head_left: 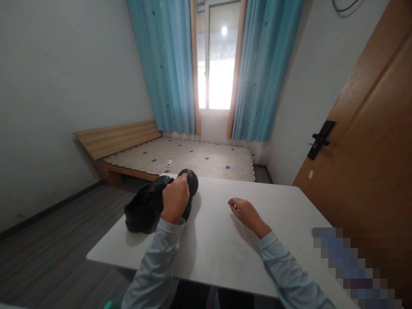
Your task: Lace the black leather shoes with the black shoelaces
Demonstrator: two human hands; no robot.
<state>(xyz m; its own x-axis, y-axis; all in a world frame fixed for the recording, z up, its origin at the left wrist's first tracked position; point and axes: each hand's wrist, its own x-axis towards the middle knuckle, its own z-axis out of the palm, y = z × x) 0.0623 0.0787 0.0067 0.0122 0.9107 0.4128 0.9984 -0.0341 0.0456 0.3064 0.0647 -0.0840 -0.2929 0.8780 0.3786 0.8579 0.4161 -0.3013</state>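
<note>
A black shoe (pixel 144 208) rests at the left end of the white table (pixel 219 253). Beside it on the right, a second black shoe (pixel 192 182) is in the grip of my left hand (pixel 176 198), which covers much of it. My right hand (pixel 247 214) hovers over or rests on the middle of the tabletop, apart from both shoes. Its fingers are curled together, and nothing can be made out between them.
Beyond the table is a bed (pixel 193 156) with a patterned mattress and a small white remote (pixel 169 163). A wooden door (pixel 370 128) stands at the right. Blue curtains (pixel 174 64) flank the window. A blurred patch covers the lower right.
</note>
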